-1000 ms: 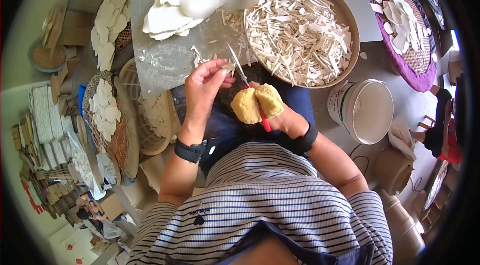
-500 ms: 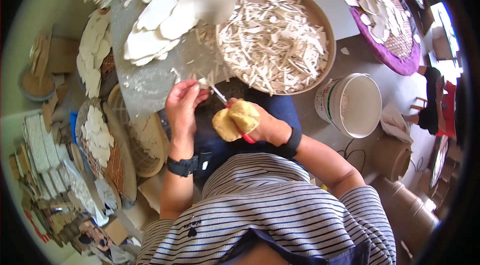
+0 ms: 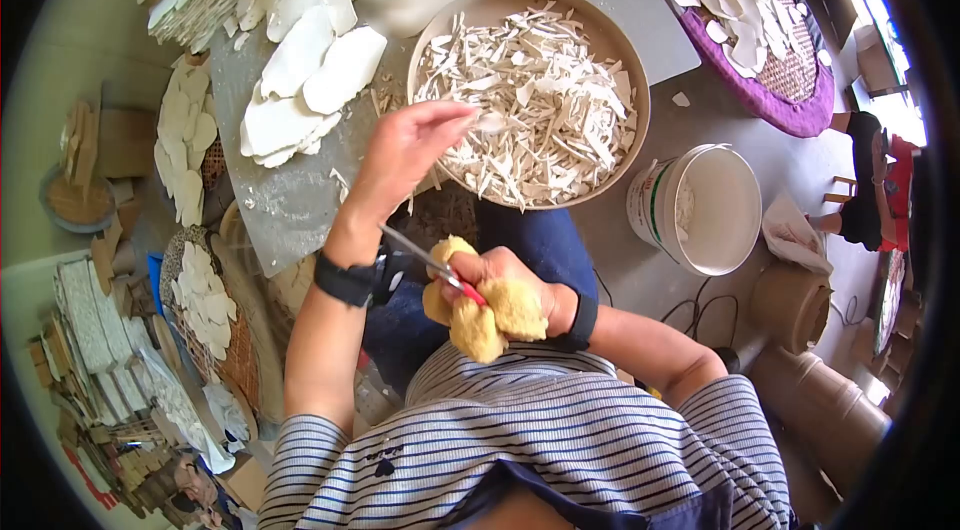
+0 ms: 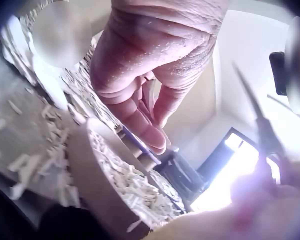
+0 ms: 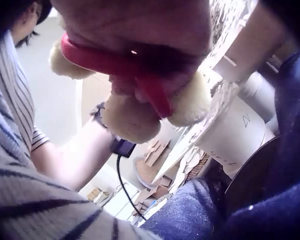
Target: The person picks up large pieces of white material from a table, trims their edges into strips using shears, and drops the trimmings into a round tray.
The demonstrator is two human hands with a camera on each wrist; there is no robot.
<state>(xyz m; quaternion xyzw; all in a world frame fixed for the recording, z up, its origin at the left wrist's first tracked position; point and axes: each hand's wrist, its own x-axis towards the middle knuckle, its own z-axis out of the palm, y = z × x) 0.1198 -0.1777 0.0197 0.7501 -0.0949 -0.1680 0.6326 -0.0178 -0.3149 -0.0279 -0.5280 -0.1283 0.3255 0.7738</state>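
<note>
The scissors (image 3: pixel 425 258) are clenched in the right hand (image 3: pixel 505 280), low over the lap. The fingers are passed through red handles wrapped in yellow padding (image 3: pixel 480 325). The blades are seen nearly closed, with nothing between them, and are pointed at the left wrist, just beside its black strap (image 3: pixel 350 282).

The left hand (image 3: pixel 405 155) is held released over the near rim of the round tray (image 3: pixel 470 8), with its fingers stretched out. Nothing can be made out between the fingers in the head view or the left wrist view.

The work is judged to be well under way but far from done. The round tray is heaped with thin white strips (image 3: pixel 540 100), and loose offcuts are scattered on the tabletop (image 3: pixel 290 190) by its rim. A good many whole white slices (image 3: pixel 310 70) are piled uncut at the far left of the tabletop. More are laid in the baskets (image 3: pixel 200 290) beside the person's left knee and on the purple-rimmed woven tray (image 3: pixel 800 120) to the right.

A white bucket (image 3: pixel 705 210) is stood on the floor near the right knee, well apart from both hands.

Little is found in the way. The blade tips so close to the left forearm are judged the one hazard, and the tray rim must be cleared by the reaching hand.
</note>
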